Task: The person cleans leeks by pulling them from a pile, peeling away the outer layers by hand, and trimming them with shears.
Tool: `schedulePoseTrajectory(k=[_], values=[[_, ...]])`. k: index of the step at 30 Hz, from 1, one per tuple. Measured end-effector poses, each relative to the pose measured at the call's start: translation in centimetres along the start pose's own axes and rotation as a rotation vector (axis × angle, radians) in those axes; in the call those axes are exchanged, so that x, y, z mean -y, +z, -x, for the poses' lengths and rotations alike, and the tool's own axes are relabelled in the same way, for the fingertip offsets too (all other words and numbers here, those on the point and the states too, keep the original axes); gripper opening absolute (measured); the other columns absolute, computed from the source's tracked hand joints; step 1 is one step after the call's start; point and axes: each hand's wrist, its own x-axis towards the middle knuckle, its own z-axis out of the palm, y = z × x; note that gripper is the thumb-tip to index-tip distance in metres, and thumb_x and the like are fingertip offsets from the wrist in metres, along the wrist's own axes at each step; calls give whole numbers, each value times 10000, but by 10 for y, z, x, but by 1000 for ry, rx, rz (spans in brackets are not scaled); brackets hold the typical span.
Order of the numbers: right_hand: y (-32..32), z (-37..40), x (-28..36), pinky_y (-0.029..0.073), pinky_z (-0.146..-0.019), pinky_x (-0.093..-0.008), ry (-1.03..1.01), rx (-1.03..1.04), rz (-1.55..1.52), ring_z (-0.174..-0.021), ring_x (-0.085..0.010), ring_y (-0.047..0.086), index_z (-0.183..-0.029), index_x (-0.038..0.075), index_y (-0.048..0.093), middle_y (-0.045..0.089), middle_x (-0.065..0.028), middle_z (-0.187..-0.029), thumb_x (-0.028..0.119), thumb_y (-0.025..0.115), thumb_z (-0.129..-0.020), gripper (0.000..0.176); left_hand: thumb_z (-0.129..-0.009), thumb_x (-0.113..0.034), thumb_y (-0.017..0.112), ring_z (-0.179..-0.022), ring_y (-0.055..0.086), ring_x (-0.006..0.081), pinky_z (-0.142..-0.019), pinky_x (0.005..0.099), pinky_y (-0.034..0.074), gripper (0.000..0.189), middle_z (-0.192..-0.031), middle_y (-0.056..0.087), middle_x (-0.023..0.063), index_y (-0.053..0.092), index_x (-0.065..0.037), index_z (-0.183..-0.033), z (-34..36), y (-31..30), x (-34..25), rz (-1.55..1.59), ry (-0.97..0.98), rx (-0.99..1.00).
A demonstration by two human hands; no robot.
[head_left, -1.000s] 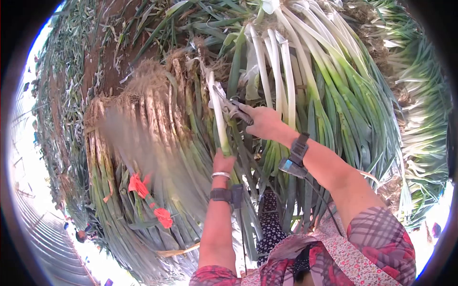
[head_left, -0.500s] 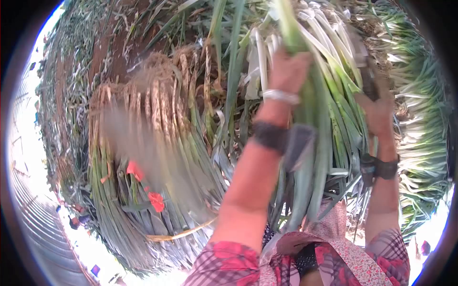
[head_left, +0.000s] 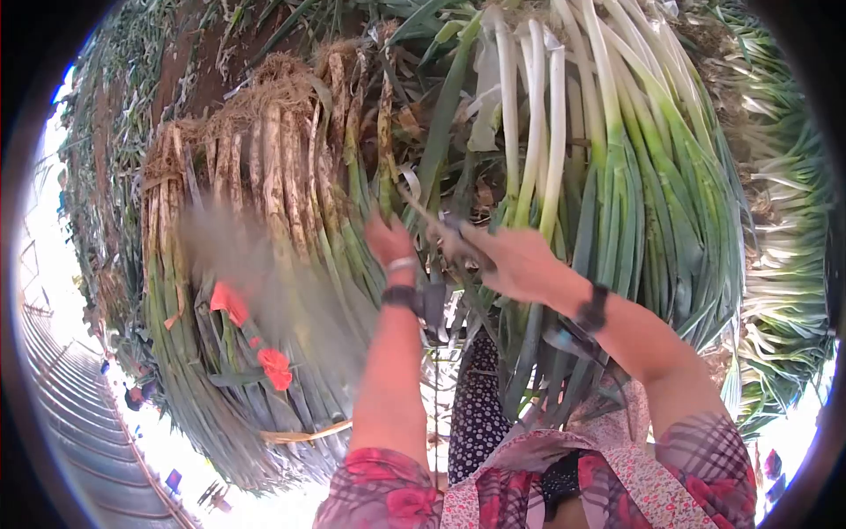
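My left hand [head_left: 389, 242] is at the right edge of a row of uncleaned leeks [head_left: 282, 176] with brown roots, its fingers closed round a stalk; blur softens the fingertips. My right hand [head_left: 524, 263] is closed round a dark-handled tool, and a thin blade-like part [head_left: 419, 201] points up and left toward the left hand. Both hands are close together, with a small gap between them. Right of them lies a pile of cleaned leeks [head_left: 608, 150] with white stems at the top and green leaves hanging down.
A long row of leeks [head_left: 780, 247] runs down the far right. Leaf scraps [head_left: 115, 176] cover the ground at upper left. Red pieces [head_left: 274, 368] lie among the left leaves. A curved ribbed structure [head_left: 88, 432] stands at lower left. A grey blur crosses the left leeks.
My left hand has left the green-leaved leek it held over the right pile and moved down-left to the uncleaned row. My right hand has swung left from the pile's right side, tool included.
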Motion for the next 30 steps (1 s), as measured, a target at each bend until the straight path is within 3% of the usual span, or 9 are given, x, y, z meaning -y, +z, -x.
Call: schedulePoseTrajectory(k=[1,3,7,10,14,18,25,29,30], values=[[10,-15,-3,463,-670,-420,3,9,5,-752,-316,582,-1348,166,423,574,-146,-851,296,680,-679,729,-786,-197,629,-986,545,368,-851,453,424,347,-1063,581,209,561,-20,-1077,-11,5,-1,3,-10,3],[24,-43,-12,452,-678,-448,-25,-471,-17,-758,-362,575,-1355,151,409,565,-162,-828,183,639,-672,721,-756,-265,667,-1032,505,381,-865,463,406,478,-1137,528,175,511,-91,-1173,-41,13,-19,-384,28,63],[21,-19,-1,463,-716,-438,68,-240,-57,-824,-363,582,-1346,140,420,583,-164,-876,178,648,-662,721,-671,-407,725,-1024,485,368,-827,465,402,531,-1115,480,113,525,-171,-1102,-58,32,-38,-720,-175,162],[30,15,-15,462,-696,-424,38,-326,-86,-809,-361,583,-1331,150,428,585,-154,-857,251,620,-708,659,-675,-360,716,-1031,489,376,-827,482,404,481,-1103,495,126,523,-160,-1068,-61,32,-47,-564,-249,163],[22,57,-29,456,-707,-447,173,-311,-65,-822,-367,579,-1329,175,434,592,-164,-884,275,616,-707,656,-666,-193,676,-1024,543,354,-859,419,441,412,-1063,570,188,568,-93,-1050,-36,3,-40,-174,31,203],[10,91,-24,463,-760,-435,200,-383,-128,-871,-353,584,-1312,168,463,601,-162,-945,264,637,-682,661,-703,25,631,-905,556,226,-817,340,458,441,-1027,576,101,537,-20,-1131,-54,-34,-36,370,103,185],[-32,126,6,454,-766,-428,171,-419,-109,-896,-340,582,-1319,152,460,594,-157,-961,217,651,-656,692,-817,-166,517,-1021,531,204,-924,324,417,372,-1090,563,120,513,-12,-1156,-154,-188,-111,242,547,102],[-26,146,4,456,-751,-433,144,-392,-129,-878,-343,584,-1339,153,433,592,-163,-957,234,631,-655,717,-826,-186,531,-990,564,250,-894,368,448,291,-1058,591,133,569,-41,-1075,-129,-176,-89,1046,-5,533],[-17,152,-5,456,-751,-433,135,-360,-145,-878,-343,584,-1339,153,433,592,-163,-957,234,631,-655,717,-838,-183,514,-974,572,269,-880,377,455,272,-1051,599,130,578,-51,-1067,-120,-150,-45,669,227,563]])
